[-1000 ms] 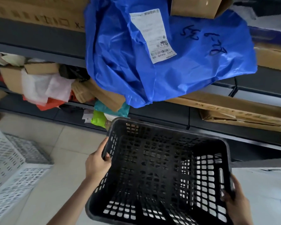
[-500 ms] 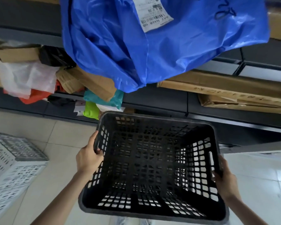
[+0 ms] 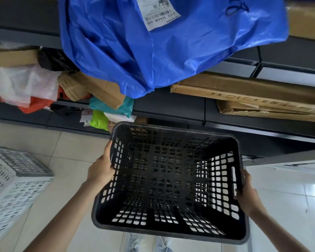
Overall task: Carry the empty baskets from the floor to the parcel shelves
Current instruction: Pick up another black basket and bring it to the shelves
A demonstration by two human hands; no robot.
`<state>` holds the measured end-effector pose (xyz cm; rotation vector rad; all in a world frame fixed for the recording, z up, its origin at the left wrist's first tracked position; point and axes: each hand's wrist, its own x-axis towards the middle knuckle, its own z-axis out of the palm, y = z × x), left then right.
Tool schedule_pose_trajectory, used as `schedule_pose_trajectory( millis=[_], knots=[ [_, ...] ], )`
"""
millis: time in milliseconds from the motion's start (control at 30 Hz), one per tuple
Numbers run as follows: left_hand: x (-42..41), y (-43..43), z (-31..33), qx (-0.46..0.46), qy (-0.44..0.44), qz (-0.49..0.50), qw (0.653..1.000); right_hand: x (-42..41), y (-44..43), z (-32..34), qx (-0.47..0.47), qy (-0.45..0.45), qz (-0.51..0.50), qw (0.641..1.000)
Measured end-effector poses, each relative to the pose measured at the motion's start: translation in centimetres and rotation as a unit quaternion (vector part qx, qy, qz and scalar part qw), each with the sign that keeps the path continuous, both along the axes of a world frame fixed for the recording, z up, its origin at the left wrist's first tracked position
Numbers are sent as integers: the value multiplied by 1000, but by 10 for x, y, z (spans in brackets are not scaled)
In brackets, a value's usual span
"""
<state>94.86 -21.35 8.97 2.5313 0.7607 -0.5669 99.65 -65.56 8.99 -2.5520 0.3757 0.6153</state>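
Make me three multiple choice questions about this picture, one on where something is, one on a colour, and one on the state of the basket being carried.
1. Where is the white basket?
A. On the floor at the left
B. On a shelf
C. Inside the black basket

2. What colour is the big parcel bag hanging off the shelf above the black basket?
A. Red
B. Blue
C. Green

3. How is the black basket held?
A. By one hand alone
B. Resting on the floor
C. By both hands, one at each side

Answers:
1. A, it sits on the floor tiles at the picture's left edge.
2. B, the plastic bearing the shipping label is blue.
3. C, the left hand and the right hand each grip a side, and the basket is empty.
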Motion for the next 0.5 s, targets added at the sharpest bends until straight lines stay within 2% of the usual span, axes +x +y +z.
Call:
schedule_pose_trajectory(
  millis=[67,167,267,500],
  knots=[
    [5,-2,6,27,22,-8,999,-1,2,5,-33,20,31,999],
    [13,-4,17,64,41,-9,997,4,9,17,-140,40,82,986],
    [20,-4,28,74,57,-7,996,20,18,34,-217,12,113,970],
    [26,-1,56,80,52,-10,995,60,53,82,-200,-18,167,965]
  ],
)
